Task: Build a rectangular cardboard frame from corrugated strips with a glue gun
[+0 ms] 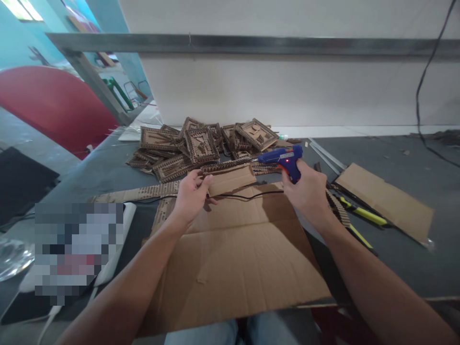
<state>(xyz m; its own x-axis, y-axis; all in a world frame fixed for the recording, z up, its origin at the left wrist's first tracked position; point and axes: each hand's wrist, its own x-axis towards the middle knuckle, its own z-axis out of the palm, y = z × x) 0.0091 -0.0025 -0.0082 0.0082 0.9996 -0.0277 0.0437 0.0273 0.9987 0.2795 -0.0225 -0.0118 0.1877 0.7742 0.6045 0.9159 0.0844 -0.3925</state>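
Observation:
My left hand grips the left end of a small cardboard piece with a corrugated strip along its far edge. In my right hand is a blue glue gun, its red light lit. The nozzle points left and lies close to the strip on the cardboard piece. A black cord runs behind my left fingers and across toward my right hand. Under both hands lies a large flat cardboard sheet, reaching over the table's front edge.
Several decorated cardboard panels are piled at the back. On the right are a cardboard rectangle, yellow-and-black cutters and clear glue sticks. A white power strip lies left, with a red chair beyond.

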